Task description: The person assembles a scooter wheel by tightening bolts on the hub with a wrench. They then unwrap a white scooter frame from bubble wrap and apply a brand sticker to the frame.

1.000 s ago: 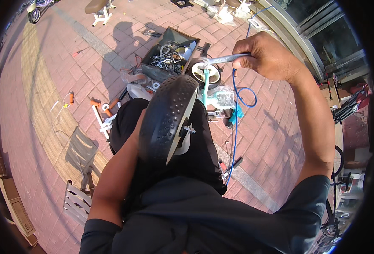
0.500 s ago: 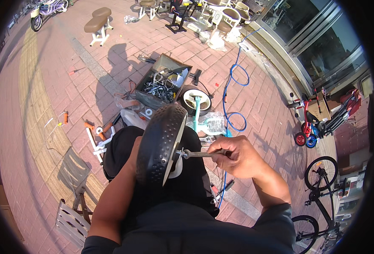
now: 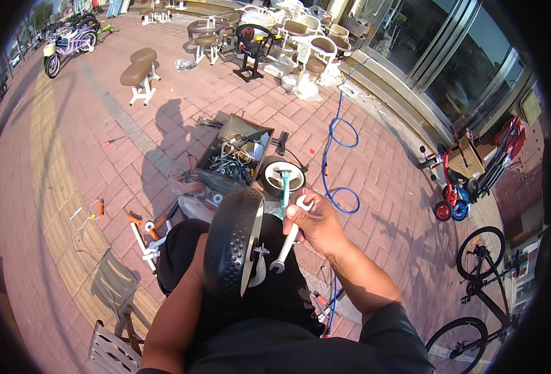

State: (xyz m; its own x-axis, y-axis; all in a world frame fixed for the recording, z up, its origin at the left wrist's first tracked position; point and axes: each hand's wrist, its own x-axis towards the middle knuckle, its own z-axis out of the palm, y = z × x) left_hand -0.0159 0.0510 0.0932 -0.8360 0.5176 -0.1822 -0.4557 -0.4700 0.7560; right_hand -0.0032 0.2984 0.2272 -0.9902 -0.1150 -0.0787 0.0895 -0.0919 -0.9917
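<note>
The left hand is hidden behind a black knobbly plastic wheel held upright over the lap, so its grip cannot be told, while just right of the hub the right hand clamps a silver double-ended metal spanner.

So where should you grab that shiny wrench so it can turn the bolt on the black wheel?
Grab the wrench at its upper end, far from the ring end that hangs by the axle bolt of the black wheel. The right hand already grips it there, coming from the wheel's open right side. The handle is long and slim, so holding it far from the bolt probably gives the easiest turn.
</note>
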